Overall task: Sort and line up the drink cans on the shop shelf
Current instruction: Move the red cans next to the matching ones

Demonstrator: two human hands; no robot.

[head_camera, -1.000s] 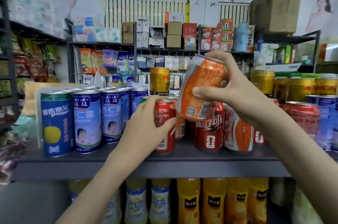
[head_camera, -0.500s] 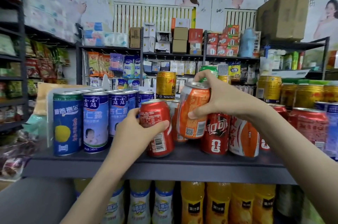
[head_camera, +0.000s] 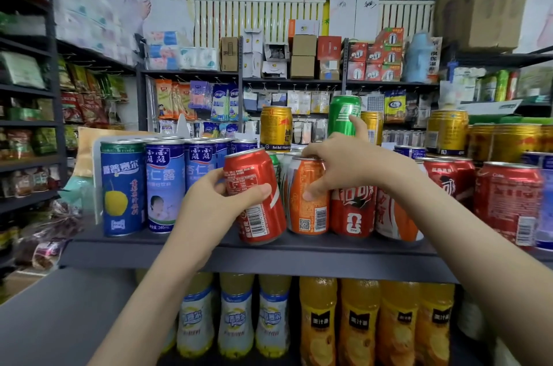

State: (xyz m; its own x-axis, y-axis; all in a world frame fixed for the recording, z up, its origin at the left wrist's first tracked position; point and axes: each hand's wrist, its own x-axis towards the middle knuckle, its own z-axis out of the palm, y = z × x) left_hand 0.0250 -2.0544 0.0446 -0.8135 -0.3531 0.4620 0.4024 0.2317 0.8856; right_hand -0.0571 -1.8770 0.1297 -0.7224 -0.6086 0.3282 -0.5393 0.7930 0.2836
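My left hand [head_camera: 215, 207] grips a red cola can [head_camera: 254, 195], tilted to the left, its base at the front edge of the dark shelf [head_camera: 239, 256]. My right hand [head_camera: 344, 162] holds an orange soda can [head_camera: 305, 198] from above, thumb on its front; the can stands upright on the shelf just right of the red one. A green can [head_camera: 344, 114] shows behind my right fingers. Another red can [head_camera: 353, 210] and an orange-and-white can [head_camera: 395, 222] stand to the right.
Tall blue cans [head_camera: 164, 186] fill the shelf's left side. Red cans [head_camera: 508, 204] and stacked gold cans [head_camera: 446, 132] crowd the right. A gold can [head_camera: 275, 129] stands behind. Bottles [head_camera: 317, 320] line the shelf below. Racks of goods stand beyond.
My right hand lowered the orange can from the air onto the shelf. My left hand pulled the red can forward and tilted it. The view moved closer.
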